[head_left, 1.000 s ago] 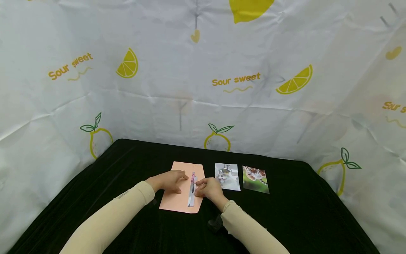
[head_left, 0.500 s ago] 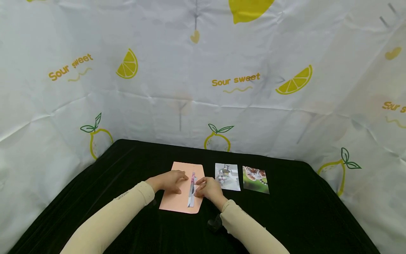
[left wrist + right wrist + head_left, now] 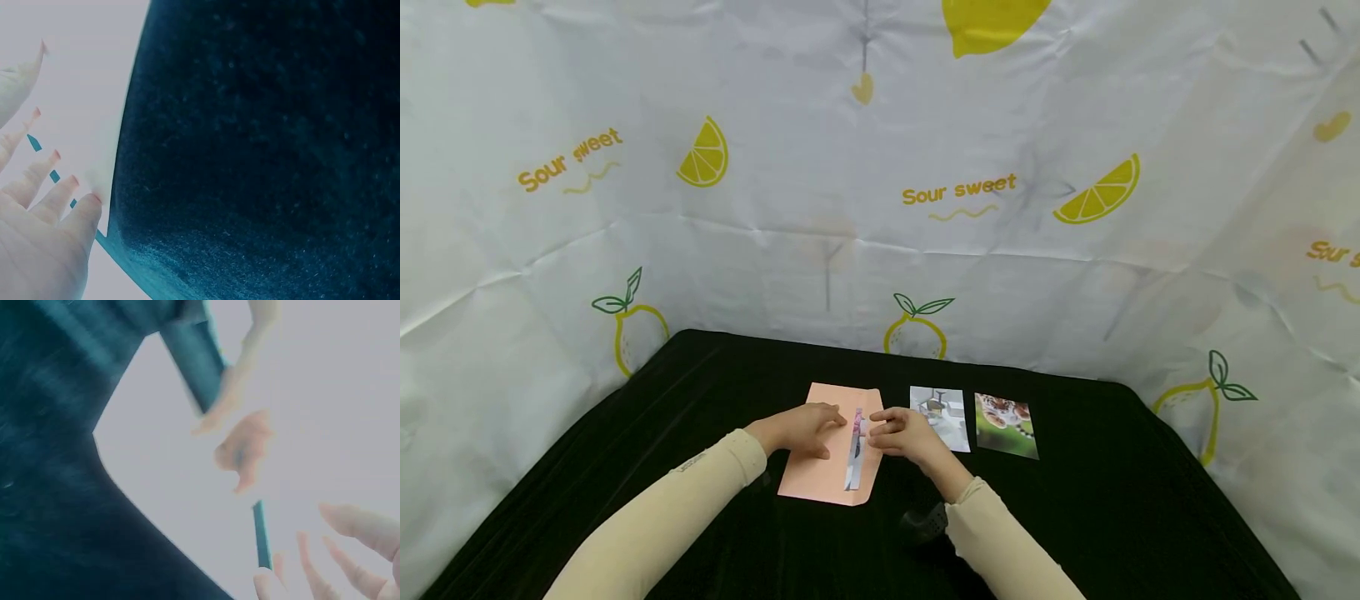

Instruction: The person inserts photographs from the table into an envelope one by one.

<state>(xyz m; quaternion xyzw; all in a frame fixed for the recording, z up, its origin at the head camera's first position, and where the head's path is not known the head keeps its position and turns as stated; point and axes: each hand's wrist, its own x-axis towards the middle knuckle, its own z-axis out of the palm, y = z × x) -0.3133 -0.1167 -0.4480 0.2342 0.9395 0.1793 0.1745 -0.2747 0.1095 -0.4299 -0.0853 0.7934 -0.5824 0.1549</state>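
In the head view a pink envelope (image 3: 811, 482) lies flat, its angled flap edge toward the right. A narrow strip of a photo (image 3: 854, 468), printed in pink and grey, shows along the envelope's right part, while its rest is hidden. My left hand (image 3: 801, 427) rests on the envelope with spread fingers, left of the strip. Over the flap side hovers my right hand (image 3: 912, 437), its fingers loosely bent and slightly apart, with nothing visible in them. Both wrist views are washed out; the left one shows the envelope's pale surface (image 3: 94, 87).
Two more photos lie to the right: a greyish room picture (image 3: 952, 423), partly overlapped by my right hand, and a green picture with a brown-and-white animal (image 3: 1006, 427). A black cloth (image 3: 1112, 483) covers the table. Behind hangs a white lemon-print curtain (image 3: 820, 167).
My right hand has let go of the photo strip and moved up and to the right. The strip now shows uncovered along its length. My left hand has stayed in place.
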